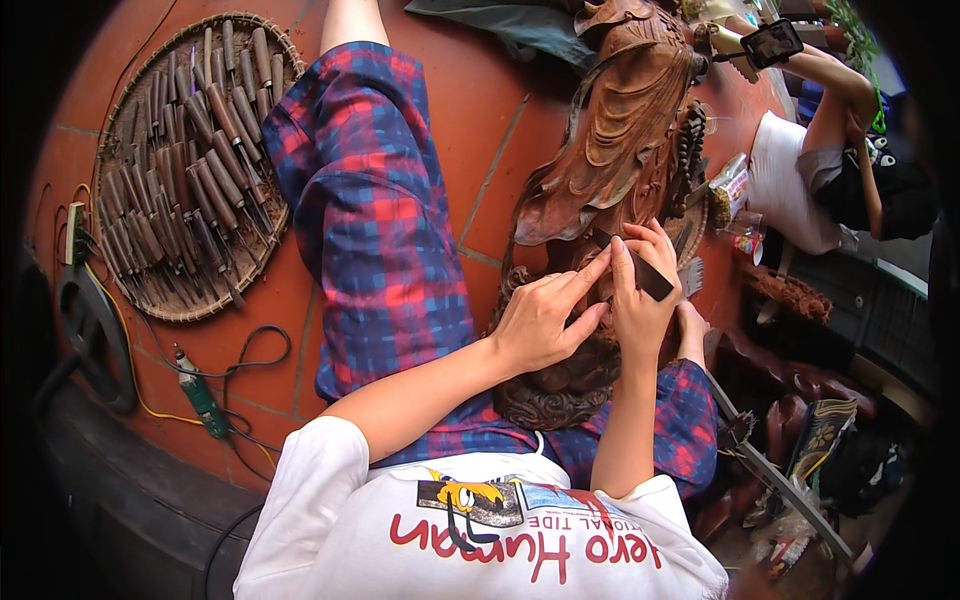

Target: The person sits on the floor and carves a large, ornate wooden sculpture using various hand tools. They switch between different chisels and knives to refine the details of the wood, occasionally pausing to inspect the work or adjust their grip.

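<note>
A carved brown wooden statue (620, 130) with flowing robe folds lies between my legs, its ornate base (555, 395) nearest my body. My right hand (645, 295) is closed on a dark, flat strip (654, 282), which looks like a piece of sandpaper; one end sticks out past the fingers. My left hand (550, 310) reaches over the carving, index finger stretched to the right hand's fingertips and thumb held apart. I see nothing gripped in it. Both hands hide the part of the carving beneath them.
To the left lies a round woven basket (190, 318) full of wooden-handled carving tools. A green rotary tool (200, 395) with its cord rests on the red tiled floor (500, 130). Another person (795, 180) sits at the upper right. A metal bar (780, 480) and wood pieces lie right.
</note>
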Action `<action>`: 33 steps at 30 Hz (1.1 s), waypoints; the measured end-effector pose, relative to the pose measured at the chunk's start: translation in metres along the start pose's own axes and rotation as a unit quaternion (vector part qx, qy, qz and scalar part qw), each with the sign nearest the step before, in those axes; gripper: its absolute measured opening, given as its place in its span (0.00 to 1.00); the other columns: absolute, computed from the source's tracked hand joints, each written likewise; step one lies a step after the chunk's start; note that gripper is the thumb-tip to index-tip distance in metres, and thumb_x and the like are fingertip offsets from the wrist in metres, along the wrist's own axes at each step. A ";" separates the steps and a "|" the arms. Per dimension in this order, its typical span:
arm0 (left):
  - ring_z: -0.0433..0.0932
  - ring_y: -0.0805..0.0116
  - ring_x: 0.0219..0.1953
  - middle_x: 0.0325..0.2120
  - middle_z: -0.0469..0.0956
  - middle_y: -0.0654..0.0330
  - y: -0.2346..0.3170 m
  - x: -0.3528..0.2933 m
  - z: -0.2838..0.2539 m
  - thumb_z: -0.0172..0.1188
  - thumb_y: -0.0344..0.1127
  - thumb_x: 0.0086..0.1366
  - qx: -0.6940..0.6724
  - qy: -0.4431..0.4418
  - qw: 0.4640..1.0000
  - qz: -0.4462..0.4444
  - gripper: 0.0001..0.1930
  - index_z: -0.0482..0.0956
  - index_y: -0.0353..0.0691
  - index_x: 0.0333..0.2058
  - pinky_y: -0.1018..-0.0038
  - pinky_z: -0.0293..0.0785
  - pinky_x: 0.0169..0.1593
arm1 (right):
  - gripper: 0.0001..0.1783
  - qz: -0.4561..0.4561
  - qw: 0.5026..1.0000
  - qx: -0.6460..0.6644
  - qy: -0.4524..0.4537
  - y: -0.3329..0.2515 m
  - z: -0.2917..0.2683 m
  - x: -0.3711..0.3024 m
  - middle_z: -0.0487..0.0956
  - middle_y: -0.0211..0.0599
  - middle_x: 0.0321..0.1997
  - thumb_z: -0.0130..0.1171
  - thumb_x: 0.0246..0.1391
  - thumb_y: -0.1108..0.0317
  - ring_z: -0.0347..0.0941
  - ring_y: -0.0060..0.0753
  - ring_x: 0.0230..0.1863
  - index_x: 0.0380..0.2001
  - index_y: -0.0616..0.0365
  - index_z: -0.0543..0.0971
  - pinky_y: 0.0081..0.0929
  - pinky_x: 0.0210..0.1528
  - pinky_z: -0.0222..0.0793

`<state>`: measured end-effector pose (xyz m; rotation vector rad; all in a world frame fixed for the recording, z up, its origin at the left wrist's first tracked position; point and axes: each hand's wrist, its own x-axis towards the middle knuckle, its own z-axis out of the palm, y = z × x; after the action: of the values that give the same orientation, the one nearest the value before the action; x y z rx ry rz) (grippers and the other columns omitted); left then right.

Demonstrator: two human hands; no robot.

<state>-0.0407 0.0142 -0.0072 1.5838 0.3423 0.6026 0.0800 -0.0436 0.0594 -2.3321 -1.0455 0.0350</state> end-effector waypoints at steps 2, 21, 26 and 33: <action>0.78 0.53 0.31 0.29 0.77 0.49 0.000 0.000 -0.003 0.60 0.36 0.64 -0.028 -0.004 0.999 -0.028 0.36 0.60 0.36 0.69 0.61 0.75 0.38 | 0.07 0.017 0.999 0.037 -0.002 0.002 0.008 0.000 0.82 0.45 0.42 0.66 0.55 0.71 0.76 0.51 0.54 0.31 0.65 0.82 0.45 0.64 0.65; 0.80 0.44 0.32 0.30 0.80 0.44 0.010 0.013 -0.003 0.57 0.38 0.65 0.038 -0.035 0.996 -0.072 0.34 0.60 0.46 0.70 0.55 0.75 0.35 | 0.09 0.066 0.992 0.111 -0.004 0.004 0.003 0.009 0.82 0.49 0.29 0.66 0.55 0.73 0.80 0.39 0.32 0.32 0.72 0.82 0.39 0.65 0.67; 0.80 0.45 0.28 0.30 0.81 0.46 0.008 0.009 -0.009 0.56 0.39 0.66 0.064 -0.034 0.993 -0.089 0.34 0.60 0.49 0.70 0.55 0.76 0.33 | 0.08 0.029 0.999 0.033 0.000 0.000 0.010 0.008 0.83 0.49 0.30 0.65 0.56 0.73 0.81 0.37 0.34 0.33 0.71 0.82 0.38 0.63 0.68; 0.80 0.49 0.27 0.24 0.80 0.50 0.012 0.007 -0.014 0.56 0.38 0.65 0.094 -0.037 0.990 -0.095 0.32 0.63 0.48 0.69 0.56 0.76 0.33 | 0.09 -0.021 1.000 -0.020 0.007 -0.002 0.015 0.001 0.82 0.47 0.31 0.65 0.56 0.74 0.81 0.40 0.34 0.33 0.73 0.81 0.40 0.65 0.67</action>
<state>-0.0446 0.0276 0.0062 1.7247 0.4992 0.3715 0.0755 -0.0337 0.0481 -2.3414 -1.0981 -0.0185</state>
